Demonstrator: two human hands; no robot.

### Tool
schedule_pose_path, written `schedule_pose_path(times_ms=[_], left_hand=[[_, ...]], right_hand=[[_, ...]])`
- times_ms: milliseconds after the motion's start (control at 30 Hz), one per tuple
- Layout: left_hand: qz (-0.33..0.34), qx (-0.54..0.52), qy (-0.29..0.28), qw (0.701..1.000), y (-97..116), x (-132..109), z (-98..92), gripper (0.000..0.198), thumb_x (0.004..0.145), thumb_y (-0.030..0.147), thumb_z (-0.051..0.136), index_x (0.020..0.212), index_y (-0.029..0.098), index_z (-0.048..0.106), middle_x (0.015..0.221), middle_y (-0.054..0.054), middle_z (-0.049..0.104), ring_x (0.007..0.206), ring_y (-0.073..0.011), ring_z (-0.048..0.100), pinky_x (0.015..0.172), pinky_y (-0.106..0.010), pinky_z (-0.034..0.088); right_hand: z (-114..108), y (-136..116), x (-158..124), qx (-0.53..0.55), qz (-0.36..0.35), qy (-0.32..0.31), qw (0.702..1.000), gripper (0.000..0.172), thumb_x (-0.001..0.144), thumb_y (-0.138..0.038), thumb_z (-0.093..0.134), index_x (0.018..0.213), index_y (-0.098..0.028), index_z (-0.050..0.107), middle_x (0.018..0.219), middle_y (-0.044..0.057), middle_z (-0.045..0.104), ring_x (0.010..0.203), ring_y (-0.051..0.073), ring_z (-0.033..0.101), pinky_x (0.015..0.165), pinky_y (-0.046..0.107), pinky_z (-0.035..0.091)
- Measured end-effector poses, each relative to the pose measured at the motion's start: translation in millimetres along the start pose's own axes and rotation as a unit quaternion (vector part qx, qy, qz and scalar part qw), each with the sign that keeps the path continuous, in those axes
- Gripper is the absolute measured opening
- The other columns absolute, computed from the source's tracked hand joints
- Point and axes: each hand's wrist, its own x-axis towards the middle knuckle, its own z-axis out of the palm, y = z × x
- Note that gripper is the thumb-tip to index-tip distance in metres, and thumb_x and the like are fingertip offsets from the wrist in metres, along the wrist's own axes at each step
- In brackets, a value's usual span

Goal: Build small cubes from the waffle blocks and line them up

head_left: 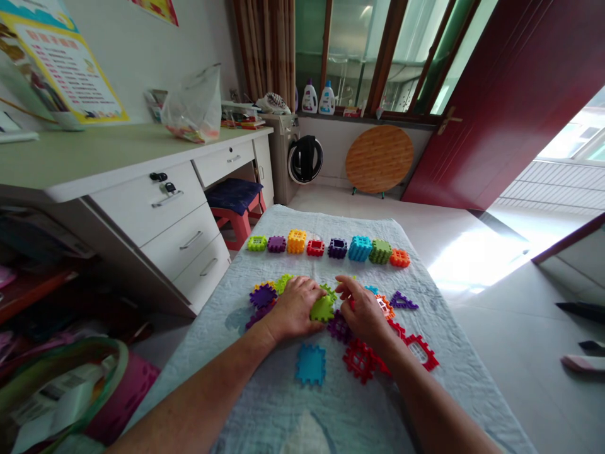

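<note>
My left hand [293, 308] is closed on a green notched plastic tile [322, 308], thumb pressing its edge. My right hand [363, 310] pinches the same green piece from the other side, fingers curled. Both hands rest over a heap of loose puzzle tiles on a pale blue cloth [283, 403]: purple tiles [263, 295], a purple one [338, 326] under the hands, red tiles [362, 360], a red frame [421, 350], a purple triangle [403, 301]. A blue tile [311, 364] lies nearer to me. A row of built cubes [331, 247] lines the cloth's far edge.
A white desk with drawers [170, 214] stands at left, a red stool [236, 217] beneath it. A bag with papers [61, 397] lies at lower left. A washing machine [297, 157], a round wooden tabletop [379, 159] and a dark red door [501, 101] are beyond. Tiled floor spreads at right.
</note>
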Motion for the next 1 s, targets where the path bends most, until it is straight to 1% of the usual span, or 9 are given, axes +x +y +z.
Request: schedule_pose_path(times_ms=[100,167,333,500,600,767,1000], left_hand=[[0.004,-0.001,-0.006,1.000,-1,0,-0.4,0.065,0.056,0.051,0.076,0.110,0.022,0.058,0.105,-0.006,0.056,0.103,-0.0280,0.046,0.091,-0.040,0.035],[0.004,0.012,-0.006,1.000,-1,0,-1.5,0.063,0.057,0.050,0.075,0.110,0.022,0.058,0.105,-0.007,0.056,0.103,-0.0283,0.046,0.092,-0.041,0.035],[0.005,0.031,-0.003,1.000,1,1,-4.2,0.052,0.061,0.047,0.073,0.104,0.022,0.059,0.100,-0.006,0.057,0.100,-0.0274,0.047,0.090,-0.040,0.035],[0.006,0.036,-0.005,0.999,5,2,-2.8,0.052,0.061,0.048,0.072,0.104,0.021,0.059,0.100,-0.006,0.057,0.100,-0.0276,0.047,0.090,-0.040,0.036],[0.006,0.041,-0.006,0.999,5,2,-2.0,0.051,0.061,0.047,0.072,0.103,0.021,0.059,0.101,-0.007,0.057,0.100,-0.0277,0.047,0.090,-0.040,0.035],[0.004,0.043,-0.011,0.999,5,4,-1.9,0.048,0.062,0.048,0.071,0.100,0.021,0.059,0.099,-0.006,0.057,0.099,-0.0277,0.048,0.088,-0.040,0.036],[0.002,0.033,-0.007,0.999,3,5,0.6,0.048,0.061,0.046,0.072,0.099,0.020,0.059,0.096,-0.007,0.057,0.096,-0.0278,0.049,0.085,-0.039,0.037]], right_hand=[[2,1,-1,-0.012,-0.007,-0.020,1.000,0.048,0.071,-0.002,0.041,0.115,-0.019,0.052,0.088,0.003,0.065,0.076,0.015,0.059,0.074,0.028,0.045],[2,0,-1,-0.010,-0.006,-0.025,1.000,0.048,0.072,-0.002,0.040,0.115,-0.019,0.052,0.089,0.003,0.066,0.077,0.015,0.059,0.074,0.028,0.045],[3,-3,-2,-0.003,-0.003,-0.032,0.999,0.048,0.070,0.000,0.040,0.112,-0.019,0.053,0.087,0.002,0.065,0.079,0.015,0.059,0.074,0.026,0.044],[1,-7,-1,-0.052,0.006,-0.053,0.997,0.049,0.068,-0.001,0.041,0.112,-0.017,0.054,0.082,0.003,0.065,0.080,0.017,0.057,0.076,0.028,0.042],[0,-9,-1,-0.064,0.014,-0.069,0.995,0.048,0.068,-0.001,0.041,0.111,-0.015,0.054,0.078,0.003,0.064,0.076,0.017,0.056,0.074,0.028,0.041],[1,-10,-2,-0.045,0.015,-0.081,0.996,0.049,0.068,0.000,0.041,0.112,-0.016,0.054,0.077,0.002,0.065,0.074,0.016,0.056,0.074,0.027,0.041],[1,-9,-3,-0.020,0.010,-0.079,0.997,0.052,0.066,0.000,0.041,0.113,-0.019,0.053,0.077,0.000,0.067,0.071,0.015,0.059,0.072,0.027,0.043]])
